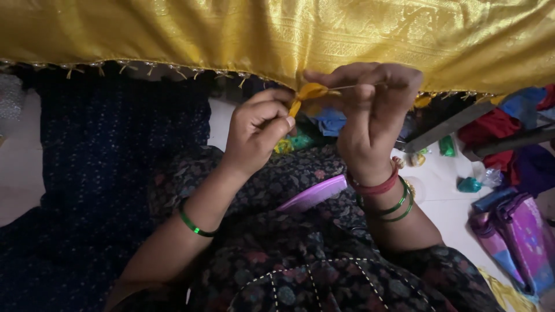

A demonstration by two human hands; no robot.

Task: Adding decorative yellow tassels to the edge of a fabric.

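Note:
A shiny golden-yellow woven cloth (277, 34) stretches across the top of the view, its lower edge hung with small knotted tassels (150, 68). My left hand (257, 130) pinches a yellow tuft of fringe thread (306, 95) at that edge, just below the cloth. My right hand (373, 110) is closed on the same tuft from the right, with a thin strand (347, 87) drawn taut between its fingers. Both wrists wear green bangles; the right also has red ones.
A purple comb (315, 193) lies on my dark floral lap. A dark blue dotted cloth (110, 150) covers the floor at left. Coloured fabric scraps (329, 121), a pink-blue bag (520, 242) and small packets sit on the white floor at right.

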